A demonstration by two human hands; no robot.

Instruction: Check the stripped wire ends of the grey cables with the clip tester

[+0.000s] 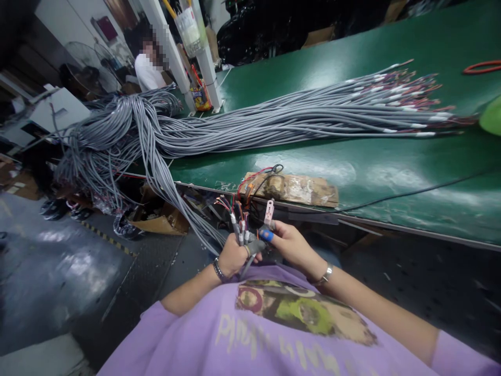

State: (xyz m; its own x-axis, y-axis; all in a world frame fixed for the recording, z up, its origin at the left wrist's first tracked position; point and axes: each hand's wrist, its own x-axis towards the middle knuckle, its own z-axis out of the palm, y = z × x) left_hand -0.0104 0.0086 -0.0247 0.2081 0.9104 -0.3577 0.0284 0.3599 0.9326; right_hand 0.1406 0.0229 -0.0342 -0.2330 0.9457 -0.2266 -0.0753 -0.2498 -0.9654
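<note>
My left hand (234,256) is closed around several grey cables (236,225), their fanned ends showing thin coloured wires above white sleeves. A grey finger cover is on its thumb. Close beside it, my right hand (291,246) pinches a small, flat, pale pink piece with a hole near its top (270,210); its exact kind is unclear. Blue tape wraps one of the right-hand fingers. Both hands are in front of my body, just off the near edge of the green table (395,180). What lies between the fingertips is partly hidden.
A wooden block (309,190) with wires sits at the table edge. A long bundle of grey cables (250,128) crosses the table and hangs off its left side. An upright white post (209,78) stands behind. A cardboard box (164,222) is below. A person (148,73) is in the background.
</note>
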